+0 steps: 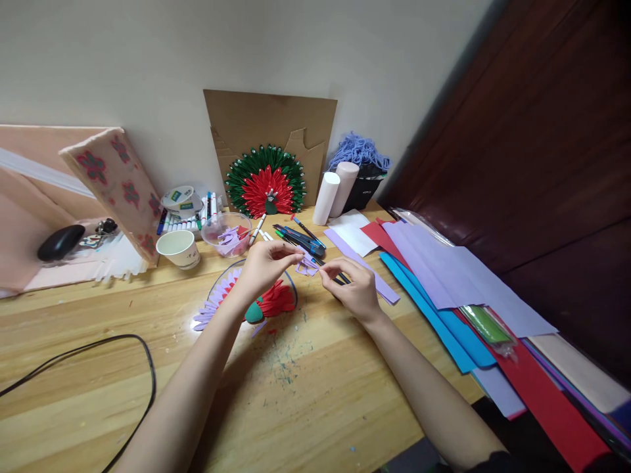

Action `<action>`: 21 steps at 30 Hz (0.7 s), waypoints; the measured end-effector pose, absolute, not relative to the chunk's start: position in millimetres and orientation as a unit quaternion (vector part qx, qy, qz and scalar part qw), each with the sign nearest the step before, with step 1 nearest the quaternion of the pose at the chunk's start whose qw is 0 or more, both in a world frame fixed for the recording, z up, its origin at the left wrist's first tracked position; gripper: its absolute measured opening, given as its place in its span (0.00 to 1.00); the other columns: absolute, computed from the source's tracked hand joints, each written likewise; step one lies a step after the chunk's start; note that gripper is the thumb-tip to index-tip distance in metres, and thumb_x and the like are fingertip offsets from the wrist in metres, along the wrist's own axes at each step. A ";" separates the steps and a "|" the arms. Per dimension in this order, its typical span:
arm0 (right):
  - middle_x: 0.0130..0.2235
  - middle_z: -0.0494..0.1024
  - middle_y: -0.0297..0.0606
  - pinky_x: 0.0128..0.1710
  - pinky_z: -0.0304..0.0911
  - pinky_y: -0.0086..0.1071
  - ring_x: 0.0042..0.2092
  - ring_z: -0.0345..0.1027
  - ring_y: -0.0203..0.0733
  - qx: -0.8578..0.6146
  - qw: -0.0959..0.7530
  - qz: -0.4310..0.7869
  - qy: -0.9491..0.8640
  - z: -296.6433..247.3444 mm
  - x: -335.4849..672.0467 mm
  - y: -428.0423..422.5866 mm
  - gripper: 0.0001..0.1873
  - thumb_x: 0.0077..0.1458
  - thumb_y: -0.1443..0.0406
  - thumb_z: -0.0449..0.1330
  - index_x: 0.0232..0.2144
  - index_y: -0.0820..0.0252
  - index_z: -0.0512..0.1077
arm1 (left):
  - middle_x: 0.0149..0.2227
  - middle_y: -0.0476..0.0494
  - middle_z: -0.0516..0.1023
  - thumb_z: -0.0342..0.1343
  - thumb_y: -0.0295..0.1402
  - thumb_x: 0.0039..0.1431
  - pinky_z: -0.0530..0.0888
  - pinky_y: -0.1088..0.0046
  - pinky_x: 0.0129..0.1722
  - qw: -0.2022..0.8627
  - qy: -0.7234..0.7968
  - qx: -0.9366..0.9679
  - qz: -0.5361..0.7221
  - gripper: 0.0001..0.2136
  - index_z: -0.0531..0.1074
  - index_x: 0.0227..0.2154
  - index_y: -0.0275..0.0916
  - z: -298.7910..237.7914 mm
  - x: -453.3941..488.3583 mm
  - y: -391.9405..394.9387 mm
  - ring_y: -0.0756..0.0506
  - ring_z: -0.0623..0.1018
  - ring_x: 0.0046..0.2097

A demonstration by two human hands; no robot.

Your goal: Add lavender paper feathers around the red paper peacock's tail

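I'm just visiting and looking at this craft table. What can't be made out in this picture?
All in the head view:
- Part of the purple-and-red paper fan: hidden behind the left forearm.
- Exactly what the fingertips of the left hand and right hand pinch: too small.
- Both ends of the black cable: cut off by the picture's edges.
- Print on the paper cup: too small.

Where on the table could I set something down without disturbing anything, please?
Bare tabletop lies left of the petalled piece, between paper cup and black cable; more lies between the forearms, nearer than the dark specks. Beyond the left hand and right hand, markers and a plastic bowl crowd the table; at right, coloured sheets do.
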State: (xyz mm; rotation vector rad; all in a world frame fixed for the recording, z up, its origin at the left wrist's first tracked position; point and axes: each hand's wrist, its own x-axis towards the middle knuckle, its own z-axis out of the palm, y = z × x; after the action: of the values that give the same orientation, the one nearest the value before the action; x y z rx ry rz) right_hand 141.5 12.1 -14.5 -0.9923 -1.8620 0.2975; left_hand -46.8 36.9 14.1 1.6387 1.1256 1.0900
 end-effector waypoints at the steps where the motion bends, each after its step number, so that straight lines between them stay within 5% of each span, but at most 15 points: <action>1: 0.27 0.73 0.34 0.30 0.63 0.29 0.28 0.66 0.35 -0.405 0.487 0.124 -0.764 -14.2 141.3 11.9 0.03 0.50 0.71 0.57 0.28 0.59 0.70 | 0.32 0.41 0.79 0.58 0.36 0.48 0.74 0.70 0.37 0.421 0.459 0.646 0.441 0.10 0.76 0.29 0.34 15.1 -47.2 37.0 0.46 0.78 0.34; 10: 0.27 0.72 0.35 0.31 0.63 0.31 0.29 0.66 0.36 -0.399 0.476 0.137 -0.771 -15.9 140.0 11.3 0.03 0.51 0.70 0.57 0.28 0.59 0.69 | 0.34 0.39 0.80 0.62 0.35 0.44 0.74 0.69 0.39 0.472 0.452 0.647 0.393 0.10 0.77 0.30 0.34 20.9 -44.6 32.3 0.45 0.78 0.36; 21: 0.27 0.72 0.35 0.30 0.63 0.31 0.29 0.66 0.36 -0.397 0.481 0.147 -0.768 -13.5 138.9 9.5 0.03 0.51 0.70 0.56 0.27 0.58 0.69 | 0.29 0.42 0.79 0.58 0.38 0.48 0.73 0.72 0.34 0.373 0.453 0.685 0.432 0.10 0.77 0.27 0.36 15.2 -46.3 34.0 0.45 0.77 0.32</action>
State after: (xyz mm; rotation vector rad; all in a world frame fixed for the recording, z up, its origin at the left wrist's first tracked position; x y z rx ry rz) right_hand 138.9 9.5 -13.5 -0.9693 -1.8722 0.3583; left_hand -46.3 34.0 15.2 1.7556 1.1607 1.1057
